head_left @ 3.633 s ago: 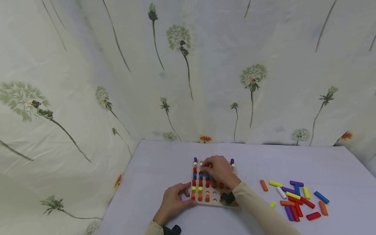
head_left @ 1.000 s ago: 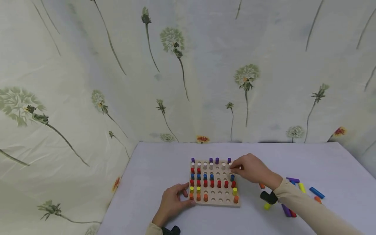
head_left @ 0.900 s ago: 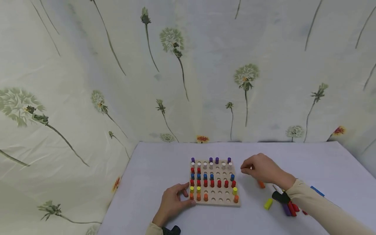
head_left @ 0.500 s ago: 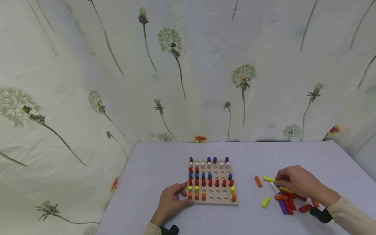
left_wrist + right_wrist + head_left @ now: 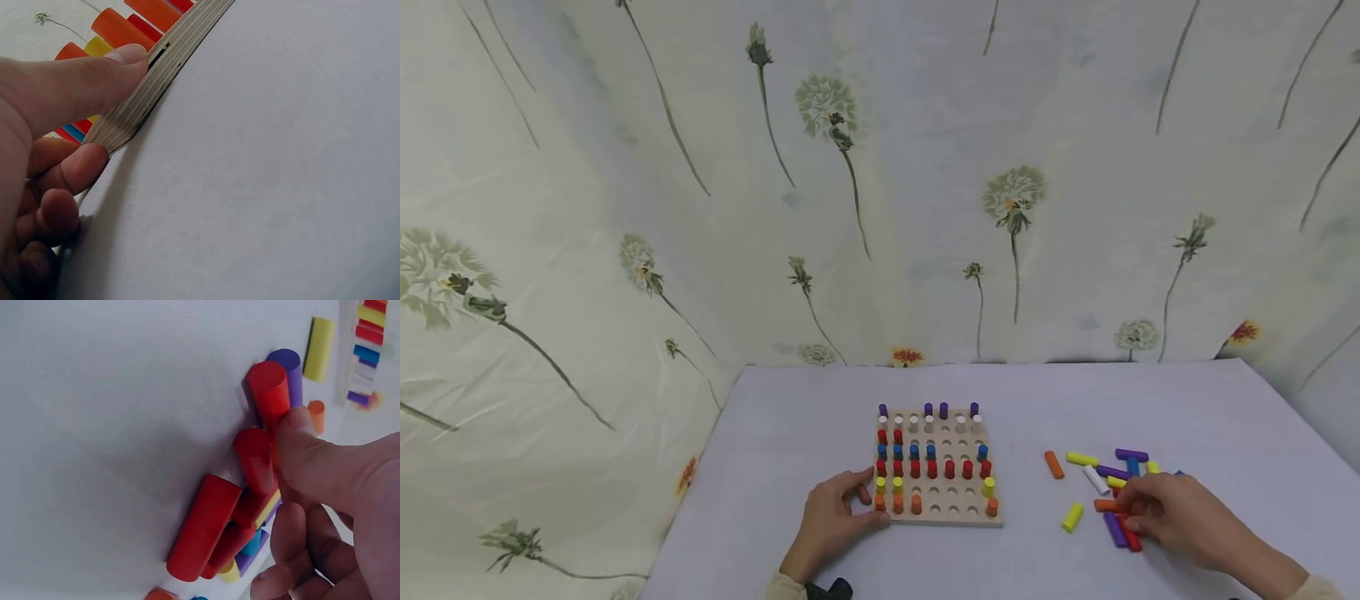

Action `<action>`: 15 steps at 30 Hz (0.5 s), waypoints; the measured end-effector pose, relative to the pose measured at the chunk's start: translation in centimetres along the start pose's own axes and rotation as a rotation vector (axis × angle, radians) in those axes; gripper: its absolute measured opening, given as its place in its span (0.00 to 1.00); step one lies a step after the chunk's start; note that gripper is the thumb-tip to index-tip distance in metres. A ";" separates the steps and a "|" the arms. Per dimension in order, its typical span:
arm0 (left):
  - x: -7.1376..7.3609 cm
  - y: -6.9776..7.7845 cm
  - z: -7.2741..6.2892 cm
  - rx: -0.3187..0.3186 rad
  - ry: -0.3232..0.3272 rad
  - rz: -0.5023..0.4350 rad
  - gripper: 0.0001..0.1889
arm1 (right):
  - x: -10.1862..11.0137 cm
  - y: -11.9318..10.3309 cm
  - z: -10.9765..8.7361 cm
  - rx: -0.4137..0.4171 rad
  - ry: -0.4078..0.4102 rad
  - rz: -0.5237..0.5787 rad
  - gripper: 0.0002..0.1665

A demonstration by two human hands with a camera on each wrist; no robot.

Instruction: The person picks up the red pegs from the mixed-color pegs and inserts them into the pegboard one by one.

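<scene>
My left hand [image 5: 831, 521] steadies a wooden pegboard [image 5: 943, 498] at its front left corner. In the left wrist view the thumb [image 5: 94, 81] lies on the board's layered edge [image 5: 165, 69], fingers curled beneath the corner. Rows of coloured pegs stand upright in the board, with several holes bare. Over the loose pegs at right, my right hand [image 5: 1195, 517] reaches down, thumb touching a red peg [image 5: 269, 387], index finger near an orange peg [image 5: 1105, 506]. Whether it pinches either is hidden. A purple peg [image 5: 1115, 530] lies alongside the red one.
A white peg [image 5: 1096, 480], a yellow peg [image 5: 1082, 459] and several others lie loosely heaped around the right hand. Another yellow peg [image 5: 1072, 517] and an orange peg [image 5: 1054, 465] lie nearer the board. A patterned curtain [image 5: 880, 208] hangs behind the white table [image 5: 805, 425].
My right hand has left the white peg at the board's right side and moved right and forward-down to the loose pegs. The left hand keeps its place on the board.
</scene>
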State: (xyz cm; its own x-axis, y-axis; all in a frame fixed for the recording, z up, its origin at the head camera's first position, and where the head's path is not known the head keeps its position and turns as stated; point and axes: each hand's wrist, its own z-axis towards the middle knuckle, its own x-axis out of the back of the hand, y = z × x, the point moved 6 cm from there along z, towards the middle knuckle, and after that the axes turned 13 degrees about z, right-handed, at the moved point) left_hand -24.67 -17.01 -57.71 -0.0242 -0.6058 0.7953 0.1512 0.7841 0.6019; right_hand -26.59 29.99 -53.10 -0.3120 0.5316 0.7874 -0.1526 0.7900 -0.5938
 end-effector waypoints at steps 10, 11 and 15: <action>0.0 0.0 0.1 -0.013 0.006 -0.017 0.36 | -0.7 0.5 -1.2 0.079 0.001 0.056 0.16; 0.0 0.0 0.0 -0.013 0.004 -0.018 0.36 | -0.9 0.5 -1.4 0.085 -0.018 0.075 0.16; 0.1 -0.1 0.0 -0.013 0.009 -0.013 0.36 | -1.8 0.6 -1.8 0.022 -0.080 0.169 0.20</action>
State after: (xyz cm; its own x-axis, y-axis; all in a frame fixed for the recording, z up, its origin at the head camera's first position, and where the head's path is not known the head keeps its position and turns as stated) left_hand -24.65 -17.09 -57.70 -0.0172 -0.6171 0.7867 0.1633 0.7745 0.6111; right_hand -24.39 30.04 -54.55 -0.4081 0.6296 0.6611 -0.1120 0.6841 -0.7207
